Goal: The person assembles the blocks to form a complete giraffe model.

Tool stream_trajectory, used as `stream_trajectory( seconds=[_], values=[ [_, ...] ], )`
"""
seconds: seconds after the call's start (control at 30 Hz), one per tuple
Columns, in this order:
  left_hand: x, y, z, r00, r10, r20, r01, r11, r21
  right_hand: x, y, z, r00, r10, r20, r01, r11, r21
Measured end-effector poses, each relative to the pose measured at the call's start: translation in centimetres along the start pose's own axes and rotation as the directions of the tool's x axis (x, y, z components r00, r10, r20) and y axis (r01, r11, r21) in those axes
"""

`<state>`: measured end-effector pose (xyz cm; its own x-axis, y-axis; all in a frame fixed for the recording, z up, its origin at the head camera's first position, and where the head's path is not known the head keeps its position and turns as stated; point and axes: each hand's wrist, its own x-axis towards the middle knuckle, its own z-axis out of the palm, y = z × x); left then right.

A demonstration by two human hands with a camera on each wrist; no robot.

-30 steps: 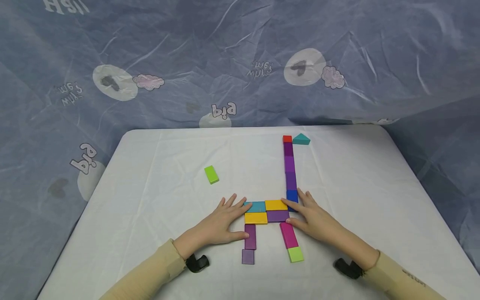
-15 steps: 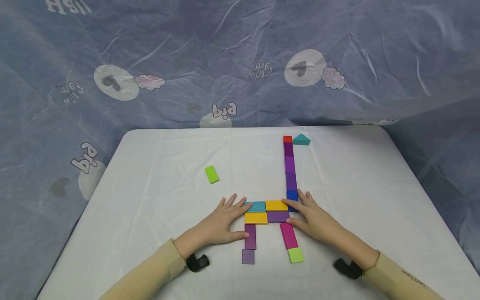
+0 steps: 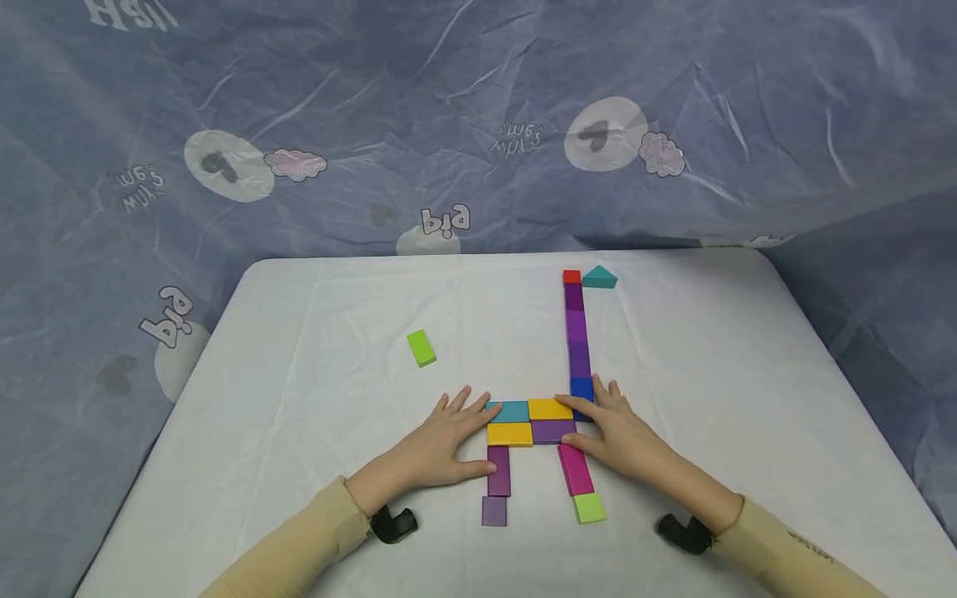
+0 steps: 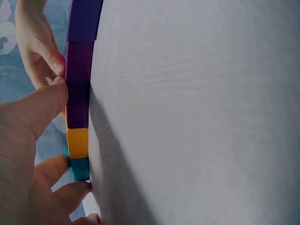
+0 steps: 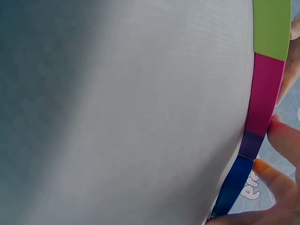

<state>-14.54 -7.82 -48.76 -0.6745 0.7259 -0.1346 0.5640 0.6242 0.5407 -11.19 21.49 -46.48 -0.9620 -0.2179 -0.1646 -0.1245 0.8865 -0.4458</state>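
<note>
Coloured blocks lie flat on the white table, forming a long-necked figure in the head view. My left hand [image 3: 441,448] is spread; a fingertip touches the teal block [image 3: 513,412] and the thumb rests on the plum block [image 3: 498,482] below the yellow block [image 3: 510,434]. My right hand [image 3: 628,440], fingers extended, has a fingertip on the other yellow block [image 3: 544,409], beside the blue block [image 3: 581,388]. Its thumb touches around the edge of the purple block [image 3: 549,431], above the magenta block [image 3: 576,471]. In the right wrist view, fingers press along the row of magenta and blue blocks.
A column of purple blocks [image 3: 576,328] runs up to a red block [image 3: 571,276] near the table's far edge, with a teal triangle [image 3: 600,277] beside it. A loose lime block [image 3: 421,348] lies left. Lilac [image 3: 494,512] and lime-green [image 3: 589,507] blocks end the legs.
My right hand has shifted slightly left, its index finger and thumb reaching a little further over the blocks. The left hand stays where it was.
</note>
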Motion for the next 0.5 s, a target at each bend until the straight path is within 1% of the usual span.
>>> stream_trajectory(
  seconds=[0.5],
  values=[
    [-0.05, 0.04, 0.04, 1.0, 0.013, -0.002, -0.013, 1.0, 0.015, -0.12, 0.1, -0.03, 1.0, -0.019, -0.003, 0.019, 1.0, 0.0]
  ],
)
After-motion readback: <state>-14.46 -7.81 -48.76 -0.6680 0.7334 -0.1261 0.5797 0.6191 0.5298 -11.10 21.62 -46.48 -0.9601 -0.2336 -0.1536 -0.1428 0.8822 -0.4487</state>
